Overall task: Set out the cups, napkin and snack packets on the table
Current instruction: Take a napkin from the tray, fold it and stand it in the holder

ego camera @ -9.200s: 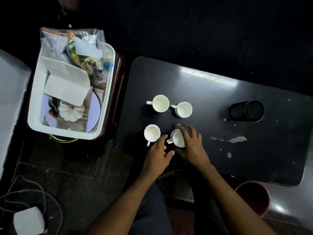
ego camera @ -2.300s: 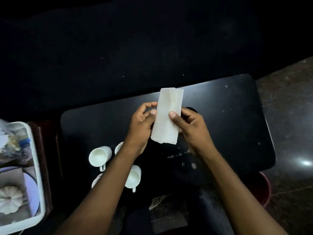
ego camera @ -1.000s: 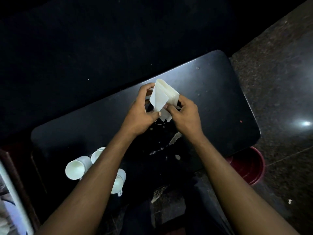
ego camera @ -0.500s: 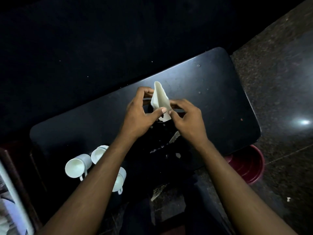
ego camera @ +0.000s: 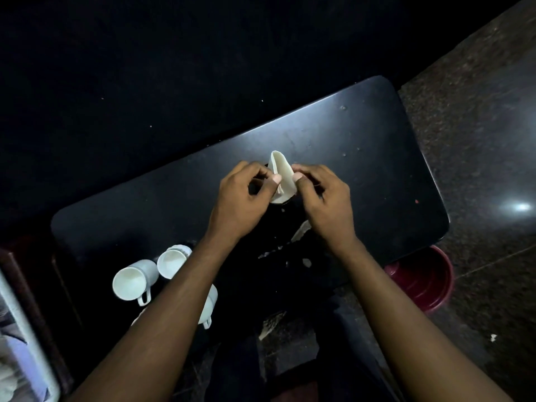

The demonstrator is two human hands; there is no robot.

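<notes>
Seen from above by a head-worn camera, a person is holding a folded white napkin [ego camera: 280, 177] over the middle of a dark, glossy bench [ego camera: 377, 158]. The left hand [ego camera: 240, 204] and the right hand [ego camera: 326, 206] are closing on it from either side. Each has its fingers [ego camera: 275, 179] curled in narrow and a thumb tip pressing on the paper, so both hands are pinching the napkin and neither is free. The napkin is sitting directly between the two sets of fingertips, equally near to each hand. It is folded into a narrow, tapering shape. Its long axis is running away from the person, with the rounded tip pointing towards the far edge of the bench and the lower end dipping towards the dark surface under the hands. In this light it cannot be told whether that lower end is touching the bench or entering something dark there. A cluster of white cups [ego camera: 134, 281] is standing on the bench beside the left forearm, well apart from the napkin, with one partly hidden under the arm. A white tray [ego camera: 32, 343] is showing at the left edge, its contents too blurred to name. A red bucket [ego camera: 420, 277] is sitting on the floor by the bench's near right corner. No snack packets are showing on the bench, so that step looks not yet done.
</notes>
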